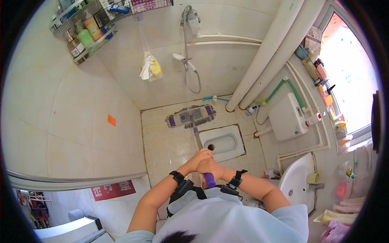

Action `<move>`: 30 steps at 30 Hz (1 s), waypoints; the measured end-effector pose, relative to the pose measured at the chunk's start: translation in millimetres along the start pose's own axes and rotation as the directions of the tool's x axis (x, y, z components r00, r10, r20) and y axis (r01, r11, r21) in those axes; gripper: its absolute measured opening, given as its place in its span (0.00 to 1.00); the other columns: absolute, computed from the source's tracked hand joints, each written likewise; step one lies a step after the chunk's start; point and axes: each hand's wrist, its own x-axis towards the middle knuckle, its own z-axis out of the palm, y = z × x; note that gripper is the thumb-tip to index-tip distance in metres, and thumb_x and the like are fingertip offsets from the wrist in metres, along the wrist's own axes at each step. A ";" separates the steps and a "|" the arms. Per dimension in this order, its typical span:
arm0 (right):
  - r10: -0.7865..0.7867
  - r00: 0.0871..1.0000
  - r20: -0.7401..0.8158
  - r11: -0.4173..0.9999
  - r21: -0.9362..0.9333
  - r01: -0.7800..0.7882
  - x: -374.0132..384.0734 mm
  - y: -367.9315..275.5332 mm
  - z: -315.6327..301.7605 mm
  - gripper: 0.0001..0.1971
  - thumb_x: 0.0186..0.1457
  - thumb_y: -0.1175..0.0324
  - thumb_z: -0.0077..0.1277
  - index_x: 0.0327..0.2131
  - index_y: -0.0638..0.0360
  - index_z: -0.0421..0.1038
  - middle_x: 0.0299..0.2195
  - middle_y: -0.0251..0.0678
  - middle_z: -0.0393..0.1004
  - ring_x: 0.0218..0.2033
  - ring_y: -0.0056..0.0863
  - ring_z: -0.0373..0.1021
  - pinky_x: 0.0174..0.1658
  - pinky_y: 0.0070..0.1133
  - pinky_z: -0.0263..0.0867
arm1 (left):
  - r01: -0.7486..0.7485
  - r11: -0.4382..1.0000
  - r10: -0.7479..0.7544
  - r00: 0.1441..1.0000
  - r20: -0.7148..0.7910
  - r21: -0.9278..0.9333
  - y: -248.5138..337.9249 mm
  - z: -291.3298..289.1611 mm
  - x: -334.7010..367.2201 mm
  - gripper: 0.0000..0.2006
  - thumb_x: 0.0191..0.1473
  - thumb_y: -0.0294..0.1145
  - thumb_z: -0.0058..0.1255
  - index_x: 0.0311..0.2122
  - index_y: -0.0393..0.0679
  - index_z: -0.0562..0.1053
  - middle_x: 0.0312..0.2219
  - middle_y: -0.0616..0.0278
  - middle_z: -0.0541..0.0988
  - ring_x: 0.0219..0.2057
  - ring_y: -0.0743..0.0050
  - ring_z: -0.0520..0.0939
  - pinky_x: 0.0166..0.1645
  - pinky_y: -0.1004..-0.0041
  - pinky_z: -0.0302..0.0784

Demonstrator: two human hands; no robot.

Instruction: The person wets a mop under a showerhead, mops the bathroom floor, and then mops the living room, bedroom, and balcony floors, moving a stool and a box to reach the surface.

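A flat mop [185, 118] with a grey and purple head and a grey fringe rests on the tiled floor near the far wall. Its handle slopes back toward me and ends in a purple grip [209, 180] close to my body. My left hand [198, 159] is wrapped round the handle, a little farther along it. Just behind and touching it, my right hand [211, 167] closes round the handle by the purple grip. Both wrists wear black straps. Right of the handle, a white squat toilet [225, 143] is set into the floor.
A white washbasin [294, 184] stands at the right, below the window. A cistern [287, 117] and thick pipes [265, 52] line the right side. A shower hose [186, 44] and a plastic bag [151, 68] hang on the far wall. Bottles fill a corner shelf [95, 50].
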 end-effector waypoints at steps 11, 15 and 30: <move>-0.017 0.977 -0.211 1.000 -0.008 0.015 -18.7 -11.7 -15.5 0.07 0.27 0.74 0.48 0.13 0.56 0.59 0.14 0.35 0.61 0.16 0.37 0.61 0.21 0.27 0.57 | -0.050 0.999 0.053 0.982 0.181 -0.021 -15.0 35.9 18.8 0.12 0.30 0.39 0.55 0.21 0.47 0.67 0.22 0.63 0.70 0.32 0.62 0.68 0.42 0.67 0.60; 0.064 0.948 -0.311 0.996 -0.040 -0.081 -12.5 15.0 -15.8 0.08 0.28 0.73 0.50 0.14 0.56 0.59 0.13 0.35 0.61 0.17 0.37 0.60 0.22 0.26 0.57 | -0.125 0.989 0.137 0.977 0.165 -0.079 -25.8 3.3 47.6 0.12 0.29 0.40 0.56 0.20 0.49 0.68 0.21 0.65 0.70 0.32 0.64 0.70 0.42 0.68 0.60; 0.028 0.952 -0.303 0.995 -0.085 -0.056 -1.0 31.2 -21.0 0.08 0.28 0.71 0.50 0.15 0.56 0.60 0.14 0.36 0.62 0.17 0.38 0.62 0.22 0.27 0.58 | -0.077 0.997 0.078 0.966 0.248 -0.015 -53.3 2.3 56.6 0.14 0.20 0.38 0.58 0.17 0.45 0.68 0.18 0.57 0.72 0.26 0.49 0.71 0.32 0.63 0.66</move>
